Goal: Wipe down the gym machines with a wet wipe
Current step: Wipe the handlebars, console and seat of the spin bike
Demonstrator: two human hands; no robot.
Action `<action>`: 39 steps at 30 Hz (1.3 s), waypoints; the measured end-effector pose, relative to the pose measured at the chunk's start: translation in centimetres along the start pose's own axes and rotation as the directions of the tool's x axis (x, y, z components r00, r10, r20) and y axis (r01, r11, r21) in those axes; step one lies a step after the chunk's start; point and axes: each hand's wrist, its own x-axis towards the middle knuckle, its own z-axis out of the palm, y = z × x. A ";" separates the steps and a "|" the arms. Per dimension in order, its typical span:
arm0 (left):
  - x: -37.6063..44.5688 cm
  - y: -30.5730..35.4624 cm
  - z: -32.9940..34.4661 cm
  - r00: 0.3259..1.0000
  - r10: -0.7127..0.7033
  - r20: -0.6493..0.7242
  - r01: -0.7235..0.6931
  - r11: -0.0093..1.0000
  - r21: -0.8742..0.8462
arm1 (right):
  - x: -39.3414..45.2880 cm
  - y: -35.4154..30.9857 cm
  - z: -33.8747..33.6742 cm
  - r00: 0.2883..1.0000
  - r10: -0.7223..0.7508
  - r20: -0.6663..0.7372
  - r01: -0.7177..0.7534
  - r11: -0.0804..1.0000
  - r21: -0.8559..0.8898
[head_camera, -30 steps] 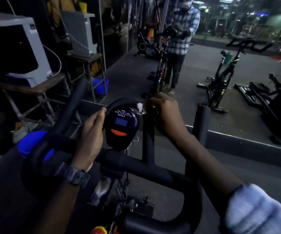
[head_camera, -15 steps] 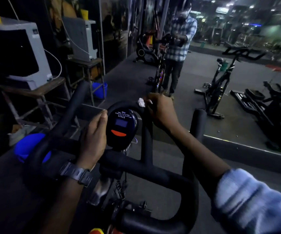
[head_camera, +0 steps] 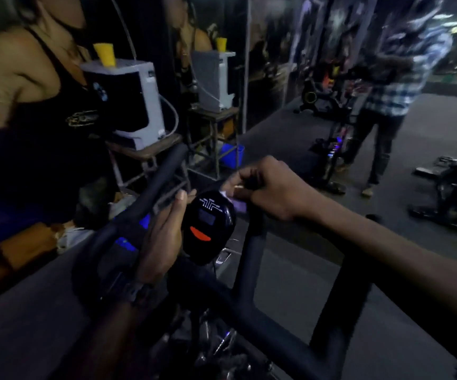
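A pale wet wipe [head_camera: 236, 200] sits bunched against the upper right edge of the bike's black console [head_camera: 209, 224], pinched there in the right hand [head_camera: 267, 189], whose fingers are curled tight around it. The left hand [head_camera: 164, 239] grips the console's left side, thumb up by its top. Black handlebars [head_camera: 246, 305] run below and either side of the console.
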 end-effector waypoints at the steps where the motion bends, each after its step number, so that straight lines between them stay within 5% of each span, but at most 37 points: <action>1: -0.2 0.5 0.3 1.000 -0.022 -0.021 0.021 1.000 -0.020 | 0.6 -0.8 -0.2 0.994 -0.109 -0.010 0.107 0.990 -0.097; 5: -1.2 2.6 1.1 0.986 -0.140 -0.089 0.125 0.981 -0.151 | 0.1 -2.8 2.5 0.850 -0.524 0.053 0.475 0.718 -0.508; 10: -2.4 3.3 2.0 0.973 -0.207 -0.099 0.180 0.956 -0.231 | -4.5 -1.3 4.3 0.761 -0.582 0.288 0.623 0.528 -0.577; 12: -2.3 3.0 2.2 0.972 -0.220 -0.082 0.187 0.937 -0.295 | -3.9 -1.6 3.7 0.790 -0.521 0.323 0.601 0.556 -0.575; 16: -1.7 2.2 1.4 0.973 -0.202 -0.110 0.172 0.956 -0.236 | -3.9 -2.0 3.3 0.892 -0.447 0.066 0.401 0.714 -0.574; 19: -1.4 1.5 1.0 0.973 -0.229 -0.038 0.211 0.940 -0.267 | -7.4 -2.2 6.9 0.924 -0.362 0.126 0.368 0.747 -0.554; 23: -0.7 0.9 0.5 0.972 -0.224 0.068 0.234 0.920 -0.314 | -5.0 -2.9 10.1 0.863 -0.461 0.208 0.472 0.587 -0.657; 28: 0.1 0.8 0.0 0.978 -0.179 0.110 0.208 0.901 -0.381 | 0.0 -5.0 4.7 0.957 -0.275 0.093 0.250 0.616 -0.747; 31: 0.3 0.7 -0.2 0.979 -0.174 0.107 0.201 0.910 -0.363 | -0.6 -4.4 2.0 0.954 -0.269 0.129 0.262 0.547 -0.795; 34: 0.2 1.0 0.1 0.982 -0.165 0.094 0.186 0.931 -0.314 | -1.8 -4.5 4.5 0.967 -0.255 -0.012 0.165 0.662 -0.731; 35: 0.2 1.2 0.2 0.981 -0.172 0.094 0.194 0.927 -0.322 | -1.6 -5.4 5.4 0.978 -0.209 -0.004 0.148 0.706 -0.692; 39: 0.3 1.0 -0.2 0.984 -0.169 0.057 0.178 0.960 -0.217 | 2.2 -3.9 3.1 0.948 -0.239 0.212 0.316 0.598 -0.737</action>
